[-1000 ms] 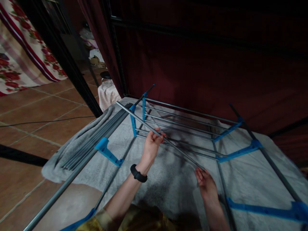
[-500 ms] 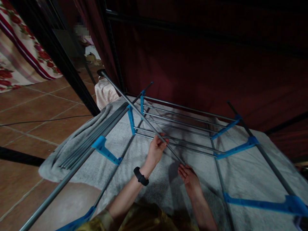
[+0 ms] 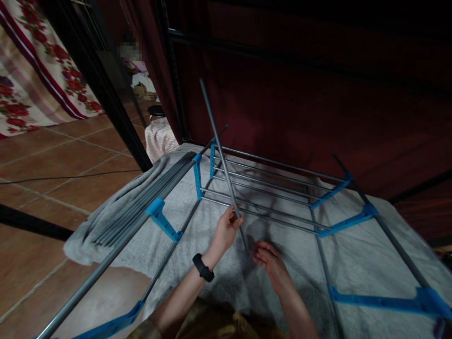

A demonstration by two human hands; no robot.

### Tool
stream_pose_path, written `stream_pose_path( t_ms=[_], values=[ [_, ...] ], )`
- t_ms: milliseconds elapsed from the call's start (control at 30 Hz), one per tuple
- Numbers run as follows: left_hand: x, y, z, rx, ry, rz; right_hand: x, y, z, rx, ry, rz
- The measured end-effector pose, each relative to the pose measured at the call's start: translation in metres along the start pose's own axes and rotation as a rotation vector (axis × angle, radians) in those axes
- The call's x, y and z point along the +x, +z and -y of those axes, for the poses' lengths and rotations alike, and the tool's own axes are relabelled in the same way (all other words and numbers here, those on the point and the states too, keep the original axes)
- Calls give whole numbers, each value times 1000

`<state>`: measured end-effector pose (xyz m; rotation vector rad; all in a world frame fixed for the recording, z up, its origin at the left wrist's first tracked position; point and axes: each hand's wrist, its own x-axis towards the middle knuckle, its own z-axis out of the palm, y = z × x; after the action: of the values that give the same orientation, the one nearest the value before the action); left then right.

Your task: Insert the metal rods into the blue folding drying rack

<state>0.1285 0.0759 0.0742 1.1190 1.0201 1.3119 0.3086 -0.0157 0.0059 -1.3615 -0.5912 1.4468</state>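
My left hand (image 3: 228, 228), with a black band on its wrist, pinches a long grey metal rod (image 3: 221, 150) near its lower end. The rod tilts steeply, its upper end up against the dark red curtain. Just right of the rod's lower tip is my right hand (image 3: 270, 261), its fingers loosely bent and apart, with nothing visible in them. Around both hands stands a partly assembled rack of grey tubes with blue plastic brackets (image 3: 164, 219). Several thin rods (image 3: 261, 162) span the brackets at its far end.
A bundle of loose grey rods (image 3: 148, 200) lies at the left on a grey blanket (image 3: 278, 287) covering the bed. Black bed-frame posts (image 3: 102, 89) rise at the left. A dark red curtain (image 3: 282, 103) hangs behind the rack. Brown floor tiles (image 3: 38, 183) show at the left.
The rod has swung from a slant toward the upper left to a steeper tilt. My right hand has let go of its lower end and moved slightly left.
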Motion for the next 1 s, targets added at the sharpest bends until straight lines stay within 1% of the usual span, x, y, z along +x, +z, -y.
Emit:
stream_pose_path(
  t_ms=[100, 167, 233, 300, 400, 500, 633, 700, 800, 900, 933, 1000],
  values=[
    [-7, -7, 1, 29, -1, 5, 2, 4, 17, -8, -46, -7],
    [-12, -11, 1, 43, 0, 0, 3, 11, 30, -16, -84, -7],
    [-17, -13, 1, 48, 3, 0, 3, 22, 43, -21, -127, -1],
    [-23, -14, -1, 48, 1, 27, 3, 35, 56, -30, -172, 18],
    [-30, -11, -1, 41, -5, 65, 4, 55, 70, -70, -256, 65],
    [-37, -2, 2, 54, -4, 51, 6, 73, 73, -144, -367, 103],
    [-44, 14, 5, 37, 0, 31, 4, 87, 64, -296, -471, 157],
    [-46, 21, 7, 27, 18, 32, 2, 88, 60, -347, -490, 171],
    [-47, 25, 9, 102, 5, 60, 3, 81, 62, -380, -515, 124],
    [-44, 20, 8, 136, -44, 54, 9, 62, 73, -459, -600, 3],
    [-42, 16, 5, 125, -43, 27, 11, 54, 77, -492, -632, -28],
    [-36, 9, -5, 74, -1, -42, 15, 36, 80, -544, -665, -33]
  ],
)
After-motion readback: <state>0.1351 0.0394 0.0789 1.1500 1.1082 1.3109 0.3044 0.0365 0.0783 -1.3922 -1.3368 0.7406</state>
